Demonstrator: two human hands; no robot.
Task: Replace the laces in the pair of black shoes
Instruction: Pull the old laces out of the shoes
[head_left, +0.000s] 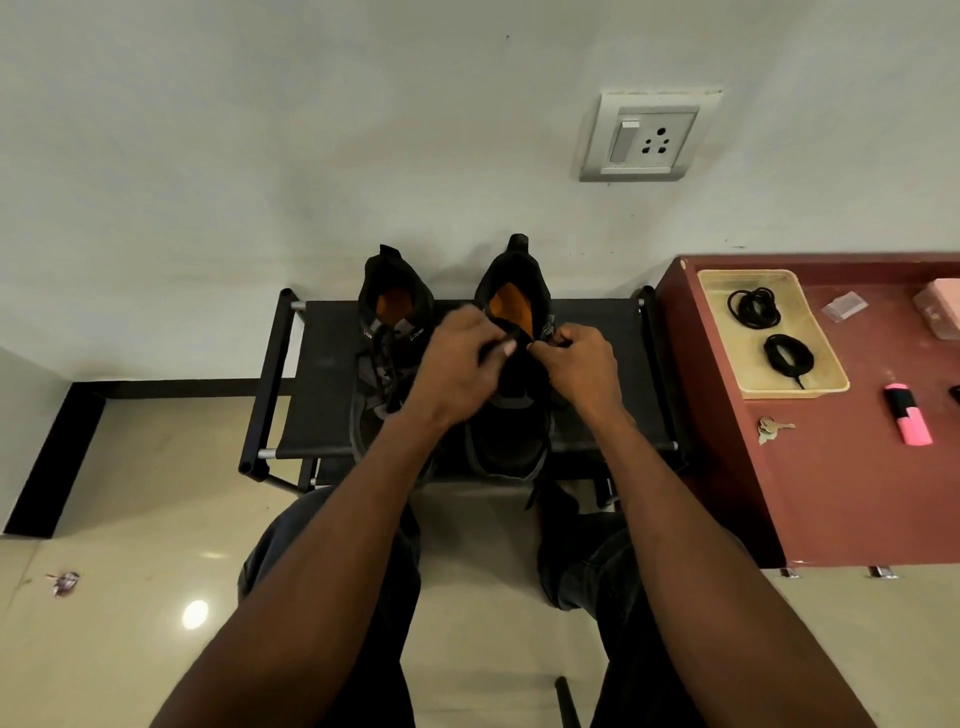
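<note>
Two black shoes side by side on a black rack (322, 374) against the wall, heels toward the wall, toes toward the knees. Left shoe (387, 343) laced in black, orange insole showing, small white lettering on the tongue sides. Right shoe (511, 374) open at the top, orange insole visible, dark tongue bare between the hands. Left hand (460, 358) curled over the right shoe's collar, fingertips pinching something dark at the eyelets, likely a lace. Right hand (574, 358) curled at the opposite edge, thumb and forefinger pinched together on the same spot; exact item too dark to tell. On the red table (831, 467) to the right, a tray (810, 387) with two coiled black laces (754, 307).
</note>
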